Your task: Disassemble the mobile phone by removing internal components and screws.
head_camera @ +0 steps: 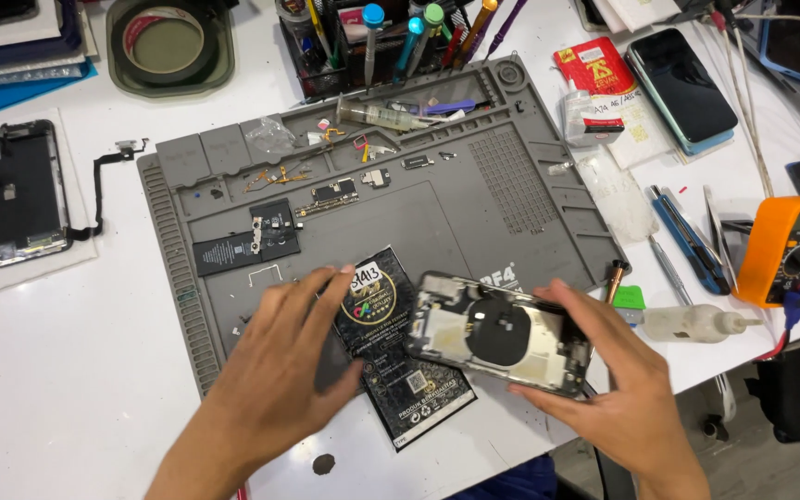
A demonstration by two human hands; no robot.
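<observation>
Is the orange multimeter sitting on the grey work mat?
No, the orange multimeter rests on the white table at the right, well off the grey work mat.

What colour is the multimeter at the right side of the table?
The multimeter is orange with a dark face, seen in the head view.

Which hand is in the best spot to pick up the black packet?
Probably the left hand: its fingers already rest on the black packet, while the right hand is holding the opened phone.
</observation>
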